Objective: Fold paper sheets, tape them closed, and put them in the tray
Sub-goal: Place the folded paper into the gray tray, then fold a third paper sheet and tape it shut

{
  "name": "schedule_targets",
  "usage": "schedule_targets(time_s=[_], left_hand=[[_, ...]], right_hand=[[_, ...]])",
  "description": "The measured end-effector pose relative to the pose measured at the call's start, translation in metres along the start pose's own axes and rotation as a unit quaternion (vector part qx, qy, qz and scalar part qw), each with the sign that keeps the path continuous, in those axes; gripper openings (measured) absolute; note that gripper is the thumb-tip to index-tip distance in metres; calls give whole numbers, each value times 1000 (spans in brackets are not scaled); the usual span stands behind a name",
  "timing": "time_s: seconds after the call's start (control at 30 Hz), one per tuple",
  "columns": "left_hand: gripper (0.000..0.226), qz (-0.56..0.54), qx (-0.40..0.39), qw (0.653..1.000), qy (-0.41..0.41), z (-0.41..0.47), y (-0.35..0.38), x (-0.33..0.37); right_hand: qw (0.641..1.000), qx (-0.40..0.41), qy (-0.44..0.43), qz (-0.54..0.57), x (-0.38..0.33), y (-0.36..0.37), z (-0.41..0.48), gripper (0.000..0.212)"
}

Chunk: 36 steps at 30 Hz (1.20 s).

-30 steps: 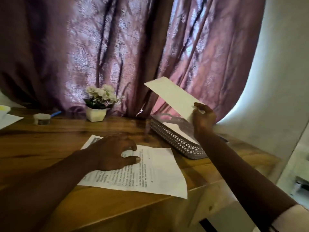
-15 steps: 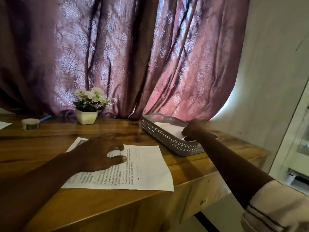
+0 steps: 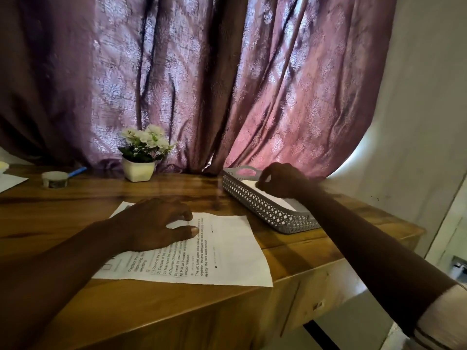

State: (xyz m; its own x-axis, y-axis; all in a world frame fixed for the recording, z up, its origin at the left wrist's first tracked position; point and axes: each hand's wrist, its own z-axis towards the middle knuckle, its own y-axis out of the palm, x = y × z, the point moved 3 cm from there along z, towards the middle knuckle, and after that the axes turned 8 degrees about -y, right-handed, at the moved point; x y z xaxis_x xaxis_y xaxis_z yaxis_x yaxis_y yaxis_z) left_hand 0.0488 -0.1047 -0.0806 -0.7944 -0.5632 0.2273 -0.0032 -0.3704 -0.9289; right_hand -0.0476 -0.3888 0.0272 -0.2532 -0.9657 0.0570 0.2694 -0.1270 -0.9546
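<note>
A printed paper sheet (image 3: 227,253) lies flat near the wooden table's front edge. My left hand (image 3: 151,223) rests on it palm down, fingers spread, thumb on the text. A grey perforated tray (image 3: 265,210) stands at the table's right end with a white folded paper (image 3: 275,199) lying inside. My right hand (image 3: 280,180) is inside the tray, fingertips bunched on the folded paper's far end. My forearm hides the tray's right side.
A roll of tape (image 3: 55,179) with a blue-handled item (image 3: 77,171) behind it sits at the back left, beside more white paper (image 3: 10,181). A white pot of flowers (image 3: 139,170) stands before the purple curtain (image 3: 227,84). The table ends just right of the tray.
My right hand brought the folded paper down from the air into the tray and now rests on its far end. My left hand has stayed on the printed sheet.
</note>
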Motion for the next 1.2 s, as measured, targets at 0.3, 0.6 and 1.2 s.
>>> schedule_targets(time_s=[0.3,0.6,1.2], left_hand=[[63,54,143,980,-126,-24,-49,-69],[59,81,118,946,-290,-25,-49,-124],[88,58,107,935,-333,-16,-44,-143]], right_hand=[[928,-167,-309,123,-172,72,-11,62],[956,-42,-289,5,-233,94,34,81],[934,13,-286,213,-232,118,50,54]])
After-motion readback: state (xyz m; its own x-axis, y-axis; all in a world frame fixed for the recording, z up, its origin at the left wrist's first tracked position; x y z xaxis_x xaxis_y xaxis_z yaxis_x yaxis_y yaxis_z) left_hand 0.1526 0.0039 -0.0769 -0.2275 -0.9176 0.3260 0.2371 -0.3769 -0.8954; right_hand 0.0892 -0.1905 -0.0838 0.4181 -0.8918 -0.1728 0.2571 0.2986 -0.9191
